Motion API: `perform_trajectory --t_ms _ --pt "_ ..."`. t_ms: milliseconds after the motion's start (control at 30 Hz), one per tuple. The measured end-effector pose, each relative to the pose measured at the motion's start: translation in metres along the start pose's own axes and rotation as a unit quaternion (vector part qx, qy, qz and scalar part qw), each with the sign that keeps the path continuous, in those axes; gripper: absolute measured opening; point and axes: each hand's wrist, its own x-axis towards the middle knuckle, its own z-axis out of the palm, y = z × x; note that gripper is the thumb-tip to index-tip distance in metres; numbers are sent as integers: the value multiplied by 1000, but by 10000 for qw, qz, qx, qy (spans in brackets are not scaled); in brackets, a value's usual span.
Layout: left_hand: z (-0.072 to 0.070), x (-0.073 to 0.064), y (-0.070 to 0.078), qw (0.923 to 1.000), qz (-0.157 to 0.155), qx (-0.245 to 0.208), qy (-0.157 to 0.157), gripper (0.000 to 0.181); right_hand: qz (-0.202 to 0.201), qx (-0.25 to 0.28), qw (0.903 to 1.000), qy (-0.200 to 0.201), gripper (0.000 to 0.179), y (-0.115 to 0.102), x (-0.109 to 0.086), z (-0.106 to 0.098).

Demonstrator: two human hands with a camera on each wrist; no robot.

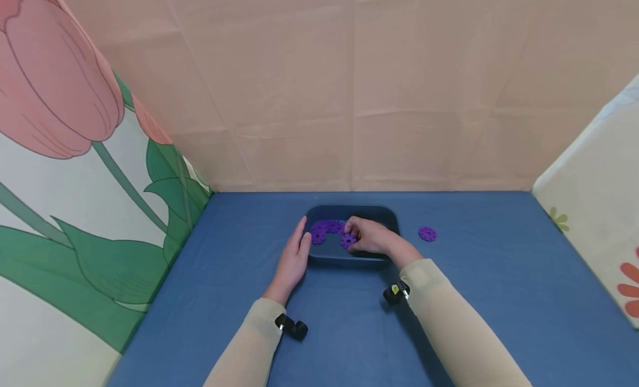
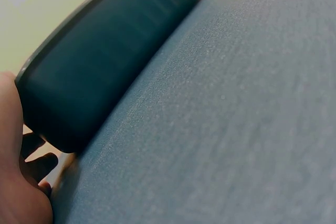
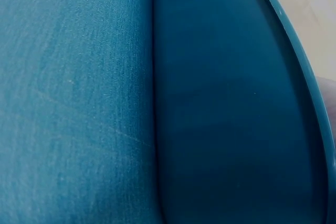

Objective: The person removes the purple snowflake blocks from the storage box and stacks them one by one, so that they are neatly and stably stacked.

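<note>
A dark blue rectangular bin [image 1: 329,260] sits on the blue table, its long side toward me. Along its left end rests my left hand [image 1: 292,259], fingers straight and thumb near the front corner. The left wrist view shows that hand [image 2: 18,177] right against the bin's wall [image 2: 100,61]. My right hand [image 1: 373,236] reaches over the rim and pinches a purple notched disc [image 1: 348,241] inside. Several more purple discs [image 1: 319,232] lie in the bin's left half. In the right wrist view, the bin's outer wall [image 3: 231,98] hides most of the hand.
One loose purple disc [image 1: 427,233] lies on the blue table [image 1: 344,320] to the right of the bin. Behind the table hangs a beige cloth [image 1: 349,98]. Printed flower panels stand at the left [image 1: 165,220] and right [image 1: 594,209].
</note>
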Motion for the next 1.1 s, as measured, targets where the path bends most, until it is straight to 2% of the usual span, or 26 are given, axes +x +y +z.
perform_trajectory --t_ms 467,833,1100 --pt "0 1 0 10000 -65 36 25 53 -136 -103 9999 -18 40 2 2 0" --pt "-1 0 1 9999 -103 39 -4 56 72 -248 9997 45 40 0 1 1" --pt "-1 -1 2 10000 17 21 66 55 96 -330 9993 132 40 -1 1 2"
